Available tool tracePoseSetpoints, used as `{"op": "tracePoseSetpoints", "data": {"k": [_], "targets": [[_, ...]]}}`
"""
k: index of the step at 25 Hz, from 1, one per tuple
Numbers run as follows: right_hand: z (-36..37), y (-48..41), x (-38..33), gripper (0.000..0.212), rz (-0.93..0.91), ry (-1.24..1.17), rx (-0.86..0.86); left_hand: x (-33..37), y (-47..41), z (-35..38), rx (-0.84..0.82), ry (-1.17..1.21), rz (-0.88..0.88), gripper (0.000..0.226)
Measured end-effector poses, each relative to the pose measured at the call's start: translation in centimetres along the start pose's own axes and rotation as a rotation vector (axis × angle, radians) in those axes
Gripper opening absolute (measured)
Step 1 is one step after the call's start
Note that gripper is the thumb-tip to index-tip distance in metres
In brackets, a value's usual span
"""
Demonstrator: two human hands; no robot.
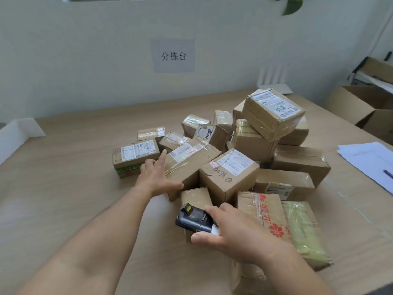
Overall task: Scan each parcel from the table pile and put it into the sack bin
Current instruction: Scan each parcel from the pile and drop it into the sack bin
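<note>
Many parcels (231, 158) were still heaped toward the table's (74, 167) right side, approx. mid-depth, so by my read most of the job remained; no sack bin showed in view, so I couldn't tell what was already dropped in. My left hand (158, 174) was spread wide, fingers splayed, holding nothing, its palm against the taped box (191, 162) at the pile's left edge, prob. the next pick. My right hand (231, 228) was wrapped round the scanner (194, 217), held near the table's front edge, window aimed at the pile.
</note>
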State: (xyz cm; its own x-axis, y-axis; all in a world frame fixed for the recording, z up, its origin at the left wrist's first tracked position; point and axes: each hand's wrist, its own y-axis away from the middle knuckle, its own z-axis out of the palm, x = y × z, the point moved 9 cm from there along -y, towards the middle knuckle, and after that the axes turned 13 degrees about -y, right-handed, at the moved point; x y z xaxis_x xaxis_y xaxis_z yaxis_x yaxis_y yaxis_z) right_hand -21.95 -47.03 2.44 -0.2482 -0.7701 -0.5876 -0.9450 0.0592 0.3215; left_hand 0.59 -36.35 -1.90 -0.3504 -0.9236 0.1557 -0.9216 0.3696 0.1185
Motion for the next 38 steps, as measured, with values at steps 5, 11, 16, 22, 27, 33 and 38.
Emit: {"op": "tracePoseSetpoints", "data": {"k": [5, 11, 16, 22, 27, 33, 38], "targets": [[1.1, -1.1, -3.2, 0.066, -0.087, 0.003, -0.014, -5.0, 3.3, -4.0, 0.159, 0.012, -0.098, 0.124], [6.0, -1.5, -10.6, 0.063, -0.175, 0.001, -0.037, -17.1, 11.2, -5.1, 0.134, -0.025, -0.213, 0.124], [13.2, -1.5, -16.3, 0.056, -0.183, 0.006, -0.106, -28.3, 18.6, -0.7, -0.019, -0.044, -0.348, 0.126], [19.4, -1.6, -20.2, 0.056, -0.152, 0.041, -0.142, -34.7, 22.4, 3.1, -0.13, -0.079, -0.352, 0.132], [20.4, -1.5, -21.1, 0.056, -0.151, 0.078, -0.135, -35.9, 23.4, 2.7, -0.069, -0.423, -0.332, 0.139], [19.1, -1.2, -20.8, 0.057, -0.185, 0.096, -0.122, -33.2, 24.1, 1.2, 0.207, -0.437, -0.117, 0.103], [18.3, -1.1, -20.3, 0.056, -0.2, 0.095, -0.122, -31.3, 23.2, 0.3, 0.127, -0.285, -0.111, 0.05]]}}
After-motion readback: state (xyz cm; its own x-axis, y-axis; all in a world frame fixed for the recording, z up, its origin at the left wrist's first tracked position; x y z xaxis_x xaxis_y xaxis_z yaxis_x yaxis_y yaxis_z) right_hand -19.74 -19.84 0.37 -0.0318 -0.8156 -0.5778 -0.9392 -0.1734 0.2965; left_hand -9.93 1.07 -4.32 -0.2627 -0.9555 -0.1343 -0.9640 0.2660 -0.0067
